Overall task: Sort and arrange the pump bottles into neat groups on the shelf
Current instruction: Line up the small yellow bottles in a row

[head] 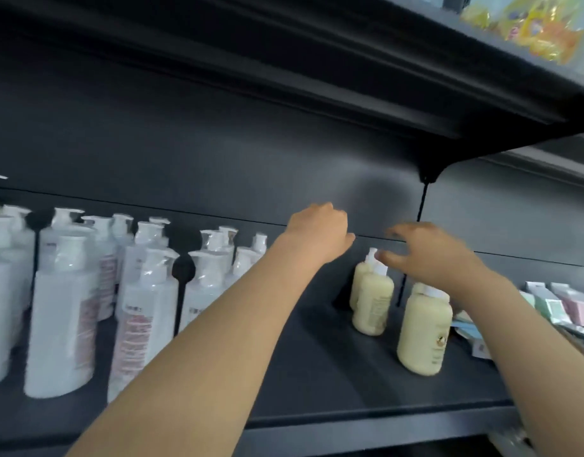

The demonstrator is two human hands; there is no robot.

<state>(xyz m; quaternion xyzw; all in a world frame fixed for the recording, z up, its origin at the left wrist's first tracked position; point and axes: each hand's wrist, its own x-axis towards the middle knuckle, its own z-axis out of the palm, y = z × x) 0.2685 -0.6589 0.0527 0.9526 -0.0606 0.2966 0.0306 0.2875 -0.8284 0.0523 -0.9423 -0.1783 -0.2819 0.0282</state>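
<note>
Several white pump bottles (63, 311) stand crowded on the left part of the dark shelf (317, 374). Three cream-yellow pump bottles stand at the right: two close together (371, 301) and one nearer the front (424, 334). My left hand (320, 232) hovers above the shelf's bare middle with its fingers curled, and holds nothing that I can see. My right hand (425, 252) reaches over the cream bottles. Its spread fingertips are at the pump head of the rear pair. Motion blur hides whether they touch it.
Small pastel boxes (567, 305) in pink, green and blue lie at the shelf's far right. A black shelf board overhangs above, with yellow packaged goods (534, 24) on it. A black bracket and upright (422, 199) run down the back panel behind the cream bottles.
</note>
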